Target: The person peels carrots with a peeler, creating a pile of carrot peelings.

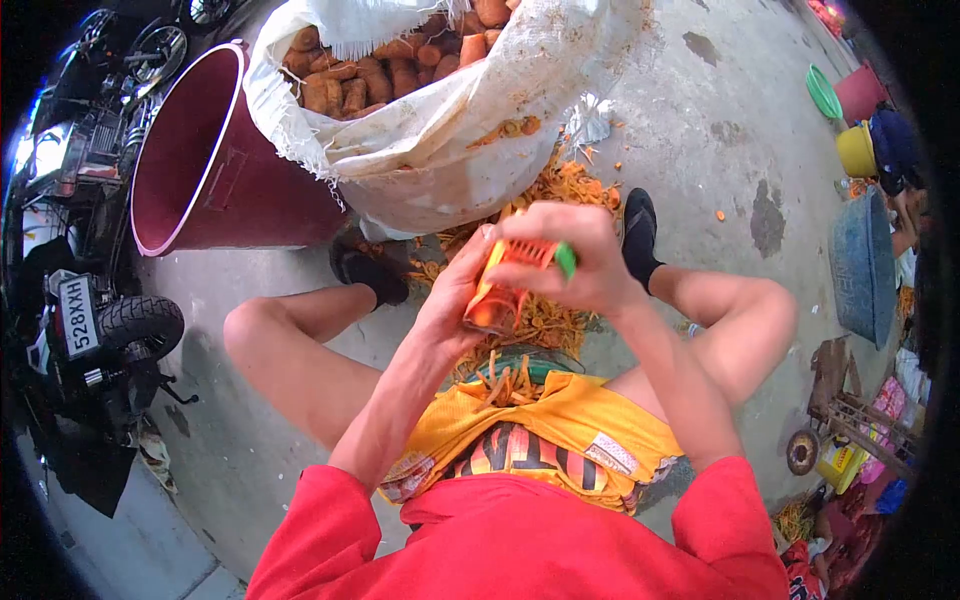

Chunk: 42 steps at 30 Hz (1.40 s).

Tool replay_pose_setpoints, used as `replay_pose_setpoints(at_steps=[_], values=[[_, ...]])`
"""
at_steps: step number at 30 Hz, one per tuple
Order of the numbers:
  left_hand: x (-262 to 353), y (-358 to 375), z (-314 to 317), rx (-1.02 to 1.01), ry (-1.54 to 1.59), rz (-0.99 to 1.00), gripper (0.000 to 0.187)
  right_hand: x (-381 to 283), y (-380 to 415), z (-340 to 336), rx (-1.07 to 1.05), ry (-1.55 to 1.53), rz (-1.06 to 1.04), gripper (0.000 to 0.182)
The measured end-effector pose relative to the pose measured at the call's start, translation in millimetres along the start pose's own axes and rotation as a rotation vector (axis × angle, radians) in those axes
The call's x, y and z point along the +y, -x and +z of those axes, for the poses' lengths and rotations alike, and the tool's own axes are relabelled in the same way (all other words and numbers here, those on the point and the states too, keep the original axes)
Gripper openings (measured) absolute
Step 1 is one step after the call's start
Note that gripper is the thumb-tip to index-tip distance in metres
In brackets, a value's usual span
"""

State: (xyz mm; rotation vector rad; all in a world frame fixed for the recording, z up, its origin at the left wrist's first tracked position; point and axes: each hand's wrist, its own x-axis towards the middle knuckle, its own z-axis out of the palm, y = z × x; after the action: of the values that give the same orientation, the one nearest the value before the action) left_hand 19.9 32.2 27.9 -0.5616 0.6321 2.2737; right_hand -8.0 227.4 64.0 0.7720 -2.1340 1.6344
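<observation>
A slotted red gadget [527, 251] is gripped between the curled left hand [455, 287] and curled right hand [585, 252], with peelings [573, 188] strewn all over the floor [670, 120] by the sack's [450, 175] near edge.

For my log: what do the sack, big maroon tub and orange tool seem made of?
Sack: probably woven plastic, matte, edge fraying into strands. Maroon tub: likely plastic, smooth, faintly glossy, evenly coloured. Orange tool: seemingly plastic, bright, with regular slots; blur hides finish.
</observation>
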Motion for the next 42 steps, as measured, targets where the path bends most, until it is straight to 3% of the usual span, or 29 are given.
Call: replay_pose_setpoints(at_steps=[1,3,4,6,7,8,10,12,13,14,15,16,18,20,21,23,24,25,26,28,29,31,34,35,36,37,40,42], values=[[0.1,0.4,-4.2,-0.03,-0.031,0.003,0.031,4.6,2.4,0.6,-0.059,0.005,-0.055,0.02],[-0.4,1.4,-21.5,-0.053,-0.029,-0.028,0.031,28.8,0.7,-12.8,0.164,0.087,0.251,0.023],[-2.6,-1.1,-28.7,-0.057,-0.026,-0.024,0.031,31.9,3.4,-12.9,0.16,0.089,0.247,0.023],[0.2,-2.0,-17.5,-0.355,0.341,-0.091,0.03,22.8,0.3,-12.4,0.248,-0.059,0.297,0.024],[0.1,-0.2,-10.4,-0.021,0.109,-0.013,0.03,5.9,6.4,-6.9,0.133,0.006,0.227,0.026],[-0.3,2.9,-8.8,-0.021,0.111,-0.009,0.03,-2.5,9.4,-2.2,0.13,0.005,0.225,0.026],[0.8,7.4,-10.0,-0.092,0.164,-0.099,0.03,-7.4,11.0,4.4,-0.214,0.021,0.015,0.028],[-0.8,8.4,-22.3,-0.102,0.135,-0.082,0.029,14.9,3.6,1.6,-0.02,-0.052,0.063,0.027],[-1.1,4.6,-28.7,-0.129,0.104,-0.056,0.028,20.3,-0.5,-7.2,0.07,0.02,0.207,0.026],[-0.3,-1.4,-32.5,-0.164,0.072,-0.023,0.028,30.2,-1.2,-12.9,0.066,0.024,0.201,0.026],[-1.8,-6.8,-29.1,-0.409,0.289,-0.07,0.027,39.0,0.1,-15.9,0.138,0.044,0.215,0.027],[-2.3,-7.4,-27.1,-0.415,0.285,-0.07,0.027,46.9,2.1,-18.2,0.214,0.065,0.227,0.028],[-1.1,4.4,-3.8,0.087,0.053,0.059,0.026,8.7,10.2,0.6,0.097,0.02,0.17,0.034],[2.6,16.8,23.2,0.103,0.042,0.068,0.025,-9.5,5.7,11.9,-0.094,-0.037,-0.045,0.035],[3.3,21.1,27.4,0.128,0.027,0.069,0.025,-2.2,4.7,10.6,-0.093,-0.044,-0.043,0.035],[-0.6,17.0,8.9,0.107,0.022,0.056,0.026,22.4,5.4,1.0,0.018,-0.007,0.159,0.034],[-1.8,9.4,-1.0,0.061,0.018,0.057,0.026,33.0,2.4,-5.9,0.019,-0.003,0.159,0.034],[-1.6,5.3,-13.7,-0.136,0.169,-0.01,0.026,42.1,0.0,-13.1,0.123,0.008,0.231,0.034],[-1.9,4.7,-12.7,-0.139,0.171,-0.012,0.026,39.6,-5.9,-15.7,0.229,0.019,0.301,0.033],[0.8,2.6,-10.5,-0.077,0.208,-0.01,0.025,22.2,2.9,-2.2,0.241,-0.068,0.293,0.029],[1.4,7.0,-0.9,-0.075,0.212,-0.004,0.025,-0.6,6.0,10.0,0.131,-0.085,0.201,0.027],[5.5,16.3,27.0,0.215,0.082,0.003,0.025,-5.9,5.4,18.0,0.026,-0.105,0.102,0.024],[2.9,18.1,23.2,0.172,0.027,0.061,0.025,16.0,6.7,16.5,-0.045,-0.089,-0.005,0.025],[1.6,11.5,-5.4,-0.012,0.027,0.036,0.025,25.5,1.2,4.4,0.094,-0.104,0.205,0.025],[0.0,12.0,-4.2,-0.016,0.032,0.036,0.025,30.0,-1.7,-4.4,0.233,-0.117,0.41,0.027],[-1.0,12.8,-1.5,-0.022,0.047,0.035,0.025,31.9,0.9,-6.9,0.231,-0.113,0.406,0.027],[-0.2,13.7,14.9,-0.011,0.034,0.041,0.026,24.1,8.1,-1.5,0.25,-0.029,0.297,0.027],[4.0,18.7,35.6,0.199,-0.024,0.029,0.027,-7.5,8.1,12.6,-0.102,-0.063,0.025,0.022]])
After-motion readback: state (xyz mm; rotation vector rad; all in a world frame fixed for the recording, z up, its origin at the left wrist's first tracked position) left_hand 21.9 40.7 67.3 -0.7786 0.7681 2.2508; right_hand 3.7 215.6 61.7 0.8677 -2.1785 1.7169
